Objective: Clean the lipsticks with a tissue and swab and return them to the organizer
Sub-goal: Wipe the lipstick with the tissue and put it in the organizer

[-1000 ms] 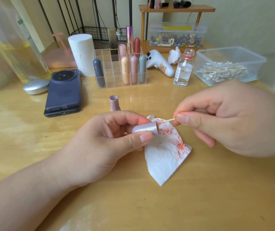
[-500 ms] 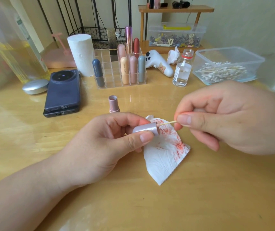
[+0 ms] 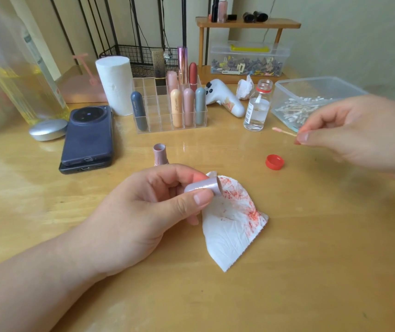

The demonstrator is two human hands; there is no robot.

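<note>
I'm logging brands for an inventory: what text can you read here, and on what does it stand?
No text can be read with certainty.
Peach lipstick: script lettering down the tube, too blurred to read.
Dark blue lipstick: pale print down the tube, too small.
Glass bottle: white label, print too small.

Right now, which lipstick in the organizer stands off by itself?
The dark navy lipstick at the organizer's front left corner; the others cluster toward its right side.

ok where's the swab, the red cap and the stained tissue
swab point(image 3: 284, 132), head view, middle of the stick
red cap point(image 3: 274, 161), head view, its middle
stained tissue point(image 3: 230, 232), head view, bare white middle
</note>
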